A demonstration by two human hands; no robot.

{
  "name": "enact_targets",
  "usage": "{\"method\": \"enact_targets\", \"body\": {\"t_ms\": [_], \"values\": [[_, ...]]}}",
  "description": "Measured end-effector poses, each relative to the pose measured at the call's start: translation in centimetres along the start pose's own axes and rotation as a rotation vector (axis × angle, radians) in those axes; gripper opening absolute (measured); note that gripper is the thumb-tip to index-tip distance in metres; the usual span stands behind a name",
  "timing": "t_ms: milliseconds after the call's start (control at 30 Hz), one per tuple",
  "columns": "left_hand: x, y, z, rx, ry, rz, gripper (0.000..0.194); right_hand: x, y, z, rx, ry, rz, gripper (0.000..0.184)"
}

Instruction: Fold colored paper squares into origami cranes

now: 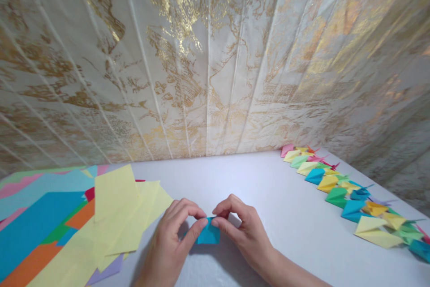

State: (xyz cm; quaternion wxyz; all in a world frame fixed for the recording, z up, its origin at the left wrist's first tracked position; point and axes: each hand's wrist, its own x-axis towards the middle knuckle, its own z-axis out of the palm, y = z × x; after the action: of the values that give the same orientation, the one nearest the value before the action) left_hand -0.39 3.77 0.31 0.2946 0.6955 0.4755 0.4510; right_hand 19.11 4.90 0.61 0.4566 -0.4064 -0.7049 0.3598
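Observation:
A small folded piece of blue paper (208, 234) is held up just above the white table at the lower middle of the head view. My left hand (179, 229) pinches its upper left part between thumb and index finger. On the other side, my right hand (240, 229) has thumb and fingertips closed at the paper's top right corner. Fold lines cross the blue surface. The left fingers cover part of the paper's left side.
Sheets of colored paper (43, 215), with pale yellow sheets (116, 220) on top, spread over the table's left side. Rows of folded paper cranes (352, 208) stand along the right edge. A white and gold patterned curtain (208, 76) hangs behind the white table (215, 179).

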Motion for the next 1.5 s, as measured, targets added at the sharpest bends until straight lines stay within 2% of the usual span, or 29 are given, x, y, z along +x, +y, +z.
{"method": "enact_targets", "body": {"t_ms": [267,633,767,967,1100,1300,1500], "values": [[0.22,-0.12,0.20,-0.051,0.055,-0.130,0.019,0.46,-0.18,-0.47,-0.113,-0.068,-0.266,0.006],[0.26,0.23,0.22,-0.056,0.100,-0.119,0.020,0.29,-0.14,-0.44,-0.153,-0.068,-0.241,0.006],[0.47,0.65,0.19,-0.066,0.110,-0.126,0.021,0.14,-0.04,-0.46,-0.152,-0.026,-0.246,0.017],[0.43,0.51,0.16,-0.060,0.095,-0.130,0.020,0.16,-0.09,-0.39,-0.176,-0.056,-0.236,0.005],[0.20,0.16,0.21,-0.052,0.081,-0.110,0.018,0.15,0.07,-0.25,-0.091,-0.089,-0.179,0.007],[0.08,-0.13,0.30,-0.038,0.079,-0.060,0.017,0.01,0.36,0.11,0.011,-0.068,0.046,0.014],[-0.10,-0.25,0.30,-0.010,0.089,0.007,0.020,0.00,-0.03,0.24,0.039,-0.055,0.088,0.011]]}}
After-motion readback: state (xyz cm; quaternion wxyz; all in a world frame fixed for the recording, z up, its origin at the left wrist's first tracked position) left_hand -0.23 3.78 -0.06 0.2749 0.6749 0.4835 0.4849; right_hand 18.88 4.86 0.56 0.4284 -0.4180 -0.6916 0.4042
